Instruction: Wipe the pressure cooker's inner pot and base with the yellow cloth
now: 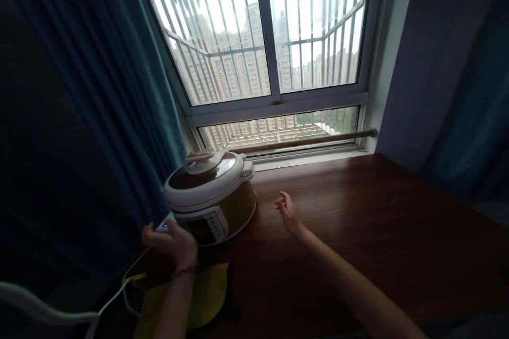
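An electric pressure cooker (238,206) with a white-rimmed lid, gold body and front control panel stands on the dark wooden surface by the window. My left hand (175,243) is in front of its lower left side, slightly blurred, thumb and fingers apart. Between them shows a small whitish object (164,224), partly hidden; whether the hand touches it is unclear. To the right of the cooker, my right hand (289,213) hovers over the wood, fingers loosely bent and nothing in them. Beneath my left forearm lies a yellow, dark-edged item (210,291), its kind unclear.
A white cable (115,296) runs along the lower left, near a small yellow strip (137,277). Blue curtain (147,132) hangs close to the cooker's left side. Behind are a barred window (238,53) and a horizontal rail (318,141). The wooden surface (377,222) extends right.
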A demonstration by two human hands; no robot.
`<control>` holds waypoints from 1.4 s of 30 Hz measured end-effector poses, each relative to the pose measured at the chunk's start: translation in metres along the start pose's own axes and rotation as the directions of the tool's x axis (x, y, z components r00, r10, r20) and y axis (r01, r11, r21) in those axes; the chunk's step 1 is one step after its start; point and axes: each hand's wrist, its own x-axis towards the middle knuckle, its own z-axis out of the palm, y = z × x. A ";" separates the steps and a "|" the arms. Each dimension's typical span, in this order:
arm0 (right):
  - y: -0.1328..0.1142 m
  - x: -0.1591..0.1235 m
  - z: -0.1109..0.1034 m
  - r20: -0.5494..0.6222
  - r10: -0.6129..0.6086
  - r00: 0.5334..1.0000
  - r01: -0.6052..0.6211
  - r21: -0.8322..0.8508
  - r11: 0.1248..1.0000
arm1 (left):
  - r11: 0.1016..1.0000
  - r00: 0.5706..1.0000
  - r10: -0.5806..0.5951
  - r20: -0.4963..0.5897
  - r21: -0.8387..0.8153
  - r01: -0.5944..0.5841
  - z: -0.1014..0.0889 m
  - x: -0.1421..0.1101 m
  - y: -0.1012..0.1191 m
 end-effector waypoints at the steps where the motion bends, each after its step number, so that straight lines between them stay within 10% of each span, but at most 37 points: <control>1: 0.011 -0.019 -0.014 -0.032 0.006 0.999 -0.006 0.007 1.000 | 0.999 0.999 0.032 -0.018 -0.023 -0.032 0.005 -0.038 0.006; 4: 0.036 -0.055 -0.050 -0.149 0.068 0.987 -0.066 0.022 0.998 | 0.928 0.885 0.266 0.382 -0.349 -0.128 0.041 -0.151 0.035; 7: 0.051 -0.061 -0.073 -0.266 0.180 0.947 -0.169 0.065 0.984 | 0.799 0.620 0.155 0.769 -0.467 0.379 0.092 -0.227 0.069; 12: 0.058 -0.053 -0.080 -0.302 0.214 0.929 -0.193 0.098 0.976 | 0.717 0.432 0.212 0.877 -0.440 0.541 0.138 -0.261 0.094; 33: 0.061 -0.054 -0.058 0.054 0.132 0.990 -0.134 0.042 0.990 | 0.578 0.301 0.295 0.907 -0.420 0.700 0.138 -0.240 0.087; 42: 0.067 -0.054 -0.057 0.073 0.117 0.990 -0.118 0.013 0.993 | 0.590 0.323 0.258 0.911 -0.413 0.694 0.139 -0.236 0.089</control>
